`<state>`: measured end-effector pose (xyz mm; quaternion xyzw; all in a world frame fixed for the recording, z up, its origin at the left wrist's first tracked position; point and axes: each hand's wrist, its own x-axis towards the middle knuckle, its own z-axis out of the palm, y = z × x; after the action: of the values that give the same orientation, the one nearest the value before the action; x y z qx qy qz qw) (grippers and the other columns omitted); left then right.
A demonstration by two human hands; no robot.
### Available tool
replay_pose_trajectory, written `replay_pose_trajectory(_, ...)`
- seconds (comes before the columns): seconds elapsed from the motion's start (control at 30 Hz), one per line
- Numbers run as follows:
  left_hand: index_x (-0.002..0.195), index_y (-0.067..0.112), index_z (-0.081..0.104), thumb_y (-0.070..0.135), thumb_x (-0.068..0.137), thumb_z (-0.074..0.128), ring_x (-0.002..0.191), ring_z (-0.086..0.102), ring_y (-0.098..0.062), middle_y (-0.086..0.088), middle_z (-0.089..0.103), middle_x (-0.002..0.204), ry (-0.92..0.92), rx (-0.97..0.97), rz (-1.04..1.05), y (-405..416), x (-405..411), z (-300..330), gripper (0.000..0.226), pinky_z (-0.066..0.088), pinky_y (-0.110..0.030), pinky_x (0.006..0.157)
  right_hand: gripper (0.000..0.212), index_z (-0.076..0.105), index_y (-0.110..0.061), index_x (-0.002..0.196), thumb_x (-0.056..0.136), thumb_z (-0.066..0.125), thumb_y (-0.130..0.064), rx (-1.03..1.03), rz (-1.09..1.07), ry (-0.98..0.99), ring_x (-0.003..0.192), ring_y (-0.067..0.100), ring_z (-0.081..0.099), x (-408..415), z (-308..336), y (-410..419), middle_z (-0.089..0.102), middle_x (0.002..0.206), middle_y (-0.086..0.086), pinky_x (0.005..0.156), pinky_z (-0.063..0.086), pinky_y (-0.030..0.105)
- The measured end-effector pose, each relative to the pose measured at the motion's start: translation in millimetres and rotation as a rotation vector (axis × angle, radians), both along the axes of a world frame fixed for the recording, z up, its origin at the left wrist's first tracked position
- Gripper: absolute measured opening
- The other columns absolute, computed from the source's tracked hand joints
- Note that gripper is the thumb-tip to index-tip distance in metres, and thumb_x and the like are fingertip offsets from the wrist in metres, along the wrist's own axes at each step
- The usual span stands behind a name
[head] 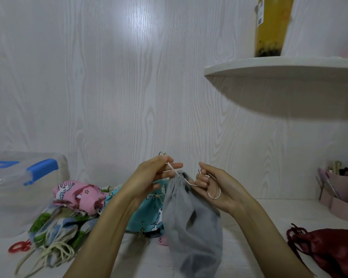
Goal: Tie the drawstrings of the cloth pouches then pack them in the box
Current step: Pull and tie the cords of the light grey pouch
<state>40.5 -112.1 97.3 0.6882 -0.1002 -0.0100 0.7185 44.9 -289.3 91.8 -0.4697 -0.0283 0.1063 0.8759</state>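
- Head view: two bare hands are raised over a white table, with a grey pouch hanging between them.
- The left hand has its fingers curled, pinching one end of the pale drawstring, which runs from its fingertips down and right to the neck of the pouch.
- The right hand has its fingers curled round the other end of the drawstring; a loop of cord hangs across its palm.
- The neck of the pouch is gathered shut and sits between the two grips, just below the fingertips.
- The long axis of the pouch is close to vertical: neck up at the hands, closed bottom hanging down toward the viewer, leaning a little to the right.
- Left of the left hand's grip and lower, a heap of pouches lies on the table: a pink pouch, a teal pouch partly behind the left forearm, and a green and blue pouch with pale cords spilling from it.
- Farther left of that grip stands a clear box with blue latches.
- A red ring lies near the cords.
- Right of the right hand's grip and lower, a dark red pouch lies on the table.
- Above the right hand, a shelf holds a cup of yellow drink.
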Motion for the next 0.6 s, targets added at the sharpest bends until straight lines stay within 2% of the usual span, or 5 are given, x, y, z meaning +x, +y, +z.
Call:
replay_pose_trajectory(0.27,0.100,0.022,0.075,0.030,0.092,0.057,0.044,0.033,-0.001,0.013,0.055,0.061,-0.064,0.251,-0.093,9,-6,5,0.021,0.021,-0.015,0.042,0.035,0.052,-0.010,0.060,0.093,0.053,-0.021,-0.282,0.148,0.008,0.049,0.015,0.055,-12,9,-4,0.052,0.055,0.006,0.056,0.057,0.030)
replay_pose_trajectory(0.37,0.097,0.035,0.076,0.040,0.089,0.058,0.059,0.049,-0.002,0.017,0.061,0.068,-0.088,0.439,-0.126,1,-12,7,0.020,0.030,-0.019,0.053,0.031,0.059,-0.009,0.067,0.092,0.054,-0.025,-0.531,0.016,-0.196,0.075,0.017,0.068,-25,29,-16,0.070,0.078,0.009,0.074,0.059,0.031)
replay_pose_trajectory(0.43,0.098,0.038,0.075,0.042,0.089,0.058,0.087,0.060,-0.005,0.018,0.070,0.092,-0.088,0.527,-0.140,-7,-14,6,0.019,0.039,-0.021,0.067,0.031,0.061,-0.013,0.069,0.091,0.053,-0.033,-0.810,-0.089,-0.352,0.092,0.015,0.065,-36,42,-25,0.073,0.091,0.001,0.087,0.052,0.029)
replay_pose_trajectory(0.5,0.101,0.034,0.074,0.037,0.091,0.056,0.087,0.058,-0.005,0.016,0.070,0.096,-0.086,0.558,-0.183,-17,-16,4,0.021,0.040,-0.019,0.066,0.037,0.058,-0.020,0.060,0.091,0.052,-0.040,-1.062,-0.149,-0.451,0.082,0.011,0.060,-46,50,-30,0.068,0.077,-0.007,0.088,0.046,0.027)
replay_pose_trajectory(0.6,0.107,0.019,0.073,0.025,0.095,0.050,0.056,0.050,0.002,0.019,0.062,0.060,-0.055,0.611,-0.309,-31,-22,3,0.026,0.035,-0.009,0.051,0.043,0.052,-0.019,0.054,0.089,0.052,-0.045,-1.184,-0.113,-0.526,0.059,0.005,0.049,-57,55,-30,0.056,0.058,-0.006,0.076,0.040,0.020)
